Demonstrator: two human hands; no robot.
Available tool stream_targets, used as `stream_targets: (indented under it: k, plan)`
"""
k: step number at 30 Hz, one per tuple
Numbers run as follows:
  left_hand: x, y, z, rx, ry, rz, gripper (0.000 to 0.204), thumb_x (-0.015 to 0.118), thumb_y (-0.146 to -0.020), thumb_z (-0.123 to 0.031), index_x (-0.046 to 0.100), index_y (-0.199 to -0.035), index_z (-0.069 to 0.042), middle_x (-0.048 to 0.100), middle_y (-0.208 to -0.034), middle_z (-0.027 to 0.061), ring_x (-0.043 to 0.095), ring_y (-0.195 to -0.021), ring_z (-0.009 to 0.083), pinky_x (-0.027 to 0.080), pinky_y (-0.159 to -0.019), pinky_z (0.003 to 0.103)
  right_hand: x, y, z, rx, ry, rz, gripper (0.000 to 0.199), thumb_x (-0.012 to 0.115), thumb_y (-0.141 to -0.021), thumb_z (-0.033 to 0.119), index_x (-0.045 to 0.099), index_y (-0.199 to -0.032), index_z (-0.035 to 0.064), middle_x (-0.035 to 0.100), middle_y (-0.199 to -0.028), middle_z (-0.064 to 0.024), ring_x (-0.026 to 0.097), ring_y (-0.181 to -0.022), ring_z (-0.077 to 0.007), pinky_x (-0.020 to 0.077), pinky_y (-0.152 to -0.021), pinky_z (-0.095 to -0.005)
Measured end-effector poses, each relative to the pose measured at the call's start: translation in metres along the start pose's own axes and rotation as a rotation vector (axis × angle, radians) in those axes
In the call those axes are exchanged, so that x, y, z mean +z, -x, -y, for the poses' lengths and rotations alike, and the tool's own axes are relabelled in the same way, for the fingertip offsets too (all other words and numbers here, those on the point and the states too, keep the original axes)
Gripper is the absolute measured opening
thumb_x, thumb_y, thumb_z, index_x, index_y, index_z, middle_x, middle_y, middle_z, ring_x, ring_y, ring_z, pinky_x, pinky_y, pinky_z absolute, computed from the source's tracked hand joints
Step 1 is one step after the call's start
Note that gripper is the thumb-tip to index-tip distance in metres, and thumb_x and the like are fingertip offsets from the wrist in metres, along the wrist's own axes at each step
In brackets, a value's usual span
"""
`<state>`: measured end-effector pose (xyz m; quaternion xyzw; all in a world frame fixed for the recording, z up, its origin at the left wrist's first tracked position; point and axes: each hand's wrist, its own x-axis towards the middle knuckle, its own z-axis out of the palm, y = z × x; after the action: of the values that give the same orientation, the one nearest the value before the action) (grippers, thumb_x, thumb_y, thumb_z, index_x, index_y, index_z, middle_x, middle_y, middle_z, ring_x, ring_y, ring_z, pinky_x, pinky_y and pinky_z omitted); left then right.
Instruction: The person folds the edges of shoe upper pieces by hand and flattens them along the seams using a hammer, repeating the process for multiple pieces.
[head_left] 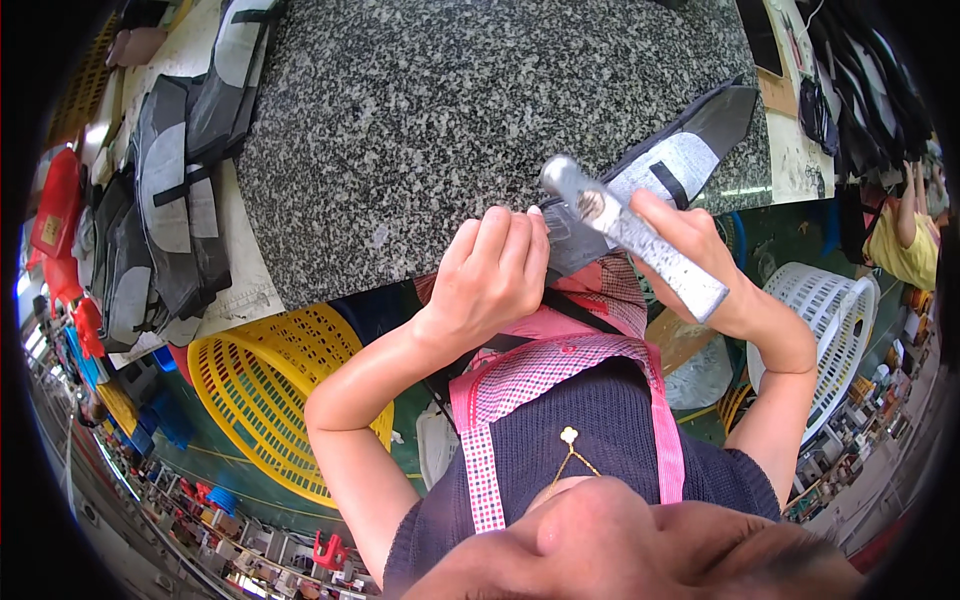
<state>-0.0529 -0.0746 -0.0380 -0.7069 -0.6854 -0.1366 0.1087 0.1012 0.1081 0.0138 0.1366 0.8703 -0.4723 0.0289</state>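
Note:
My right hand (690, 245) grips a metal hammer (625, 232) by its handle, with the head raised just above the near edge of a speckled granite slab (450, 110). My left hand (498, 268) is curled over the near end of a dark grey and light grey cut fabric piece (680, 150). That piece lies across the slab's right near corner. The hammer head hovers right beside my left fingertips, over the piece's folded edge.
A stack of similar grey and black cut pieces (165, 200) lies on the white table left of the slab. A yellow plastic basket (265, 390) stands on the floor at lower left, a white basket (835, 320) at right. Another person in yellow (905, 245) sits far right.

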Motion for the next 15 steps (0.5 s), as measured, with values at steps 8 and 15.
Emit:
stream_targets:
  k: [8, 15]
  plan:
    - [0.013, 0.009, -0.031, 0.084, 0.217, -0.029, 0.040, 0.066, -0.079, -0.014, 0.065, -0.114, 0.007, 0.066, -0.109, 0.0159, 0.065, -0.102, 0.0260, 0.055, -0.087, 0.033, 0.002, -0.007, 0.001, -0.012, 0.129, 0.067, 0.018, 0.060, -0.092, 0.012, 0.047, -0.097, -0.0001, 0.060, -0.071, -0.0245, 0.063, -0.072, -0.0458, 0.0479, -0.058, -0.0521]
    - [0.023, 0.012, -0.036, 0.076, 0.032, -0.029, 0.038, 0.059, -0.093, -0.023, 0.065, -0.123, -0.001, 0.065, -0.118, 0.0087, 0.062, -0.107, 0.0196, 0.051, -0.085, 0.031, 0.006, -0.005, -0.010, -0.028, 0.079, 0.089, 0.024, 0.066, -0.087, 0.009, 0.047, -0.100, 0.0007, 0.060, -0.072, -0.0226, 0.064, -0.075, -0.0456, 0.0482, -0.057, -0.0463]
